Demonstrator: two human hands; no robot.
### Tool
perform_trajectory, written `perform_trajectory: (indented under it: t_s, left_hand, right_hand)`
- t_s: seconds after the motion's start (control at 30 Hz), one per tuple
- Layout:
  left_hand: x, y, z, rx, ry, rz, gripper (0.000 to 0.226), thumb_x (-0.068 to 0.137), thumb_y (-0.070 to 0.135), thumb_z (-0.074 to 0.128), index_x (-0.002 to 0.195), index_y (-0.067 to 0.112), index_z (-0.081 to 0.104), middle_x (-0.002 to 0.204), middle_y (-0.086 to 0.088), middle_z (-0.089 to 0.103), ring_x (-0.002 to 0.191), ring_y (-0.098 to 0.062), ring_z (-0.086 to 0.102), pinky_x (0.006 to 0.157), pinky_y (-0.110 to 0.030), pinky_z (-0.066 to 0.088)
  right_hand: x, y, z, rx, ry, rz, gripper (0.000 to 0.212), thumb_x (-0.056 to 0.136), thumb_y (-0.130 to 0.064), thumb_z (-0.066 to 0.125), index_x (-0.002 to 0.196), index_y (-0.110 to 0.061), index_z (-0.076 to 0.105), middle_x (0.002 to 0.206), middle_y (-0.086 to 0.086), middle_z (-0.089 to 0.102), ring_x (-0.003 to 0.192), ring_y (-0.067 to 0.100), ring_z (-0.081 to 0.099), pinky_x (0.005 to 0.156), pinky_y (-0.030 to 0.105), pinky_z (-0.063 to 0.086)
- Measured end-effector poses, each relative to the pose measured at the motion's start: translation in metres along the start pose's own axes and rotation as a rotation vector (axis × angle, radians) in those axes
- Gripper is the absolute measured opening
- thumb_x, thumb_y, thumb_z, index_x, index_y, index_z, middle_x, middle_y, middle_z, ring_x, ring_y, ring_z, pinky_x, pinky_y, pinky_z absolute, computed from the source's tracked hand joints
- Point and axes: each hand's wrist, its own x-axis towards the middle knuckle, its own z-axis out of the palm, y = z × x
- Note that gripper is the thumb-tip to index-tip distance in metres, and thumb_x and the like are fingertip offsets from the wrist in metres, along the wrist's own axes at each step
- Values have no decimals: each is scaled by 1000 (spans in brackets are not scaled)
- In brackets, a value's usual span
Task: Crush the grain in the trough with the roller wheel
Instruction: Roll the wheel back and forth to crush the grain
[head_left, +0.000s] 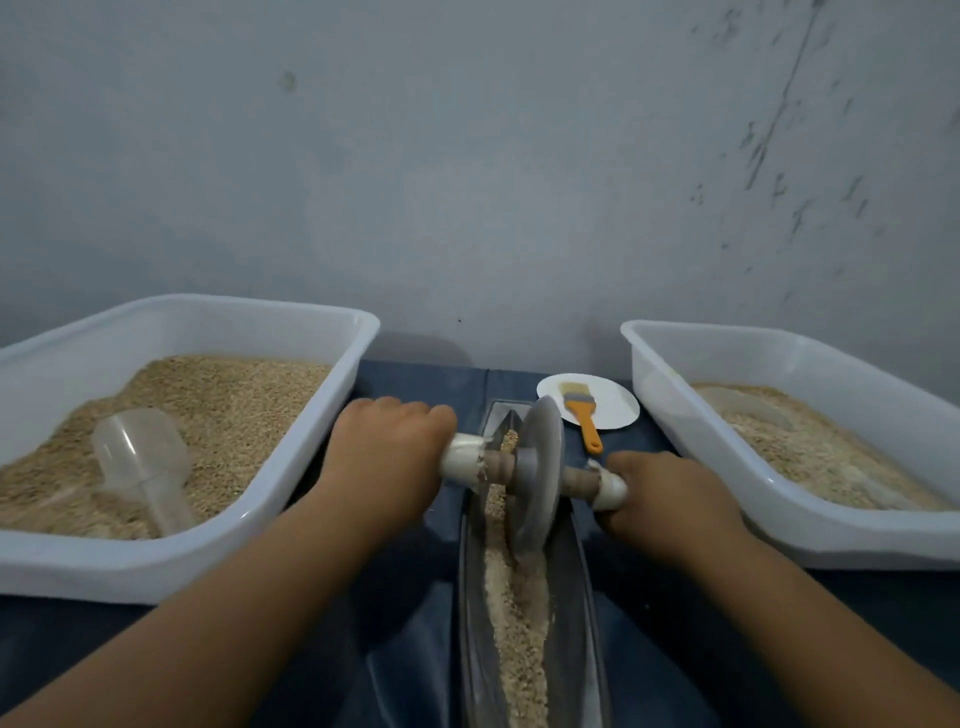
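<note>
left hand (390, 457) and right hand (670, 499) each grip a white-wrapped end of the axle through the grey metal roller wheel (540, 467), which stands in the far part of the long narrow metal trough (571, 597). tan grain (514, 623) lines the trough's groove. risk: uneven push tilts the wheel, riding up a wall and spilling grain onto the blue-covered bench (415, 649).

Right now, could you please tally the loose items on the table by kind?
White plastic tubs: 2
Clear scoops: 2
Trough: 1
Roller wheel: 1
Orange-handled brush: 1
White paper plate: 1
Total: 8
</note>
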Motion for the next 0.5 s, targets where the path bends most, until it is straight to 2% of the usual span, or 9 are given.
perform_trajectory:
  t_s: [0.07, 0.17, 0.23, 0.33, 0.4, 0.5]
  left_hand:
    - [18, -1, -2, 9, -43, -25, 27, 79, 35, 64, 80, 28, 38, 79, 5, 58, 72, -21, 53, 64, -30, 31]
    - [14, -2, -3, -29, -53, -30, 28, 79, 38, 66, 80, 30, 39, 71, 7, 45, 66, -16, 43, 63, -29, 33]
    - [-3, 0, -2, -12, 7, 17, 34, 71, 33, 70, 73, 28, 37, 62, 8, 40, 57, -16, 42, 57, -29, 29]
    - [-17, -2, 5, -29, 103, 82, 42, 48, 20, 82, 59, 23, 42, 47, 6, 44, 39, -19, 42, 46, -25, 24]
    - [-13, -5, 10, -48, 69, 36, 40, 59, 24, 78, 65, 25, 39, 53, 6, 46, 46, -17, 45, 49, -26, 28]
    - [4, -8, 12, -73, -97, -87, 25, 80, 35, 62, 78, 30, 38, 71, 8, 48, 66, -14, 49, 63, -28, 39]
  right_hand:
    - [18, 0, 1, 35, -2, -1, 14, 79, -44, 58, 78, -30, 53, 76, -11, 60, 71, 14, 58, 53, 27, 36]
    - [17, 5, 4, 41, -7, -18, 16, 78, -45, 58, 75, -30, 52, 72, -11, 59, 68, 9, 57, 52, 25, 36]
    - [2, 9, 14, -7, 35, -22, 19, 75, -51, 56, 74, -33, 50, 68, -12, 57, 63, 4, 53, 48, 23, 31]
    - [-12, 8, 23, -80, 143, -24, 21, 70, -55, 52, 70, -36, 42, 62, -13, 52, 56, 2, 47, 45, 23, 26]
    - [-4, 4, 14, -99, 155, -23, 22, 71, -53, 54, 69, -36, 41, 62, -13, 51, 55, 1, 45, 45, 23, 26]
    - [16, -4, 0, -73, 96, -17, 20, 78, -46, 57, 70, -31, 46, 67, -11, 55, 61, 7, 51, 50, 24, 35]
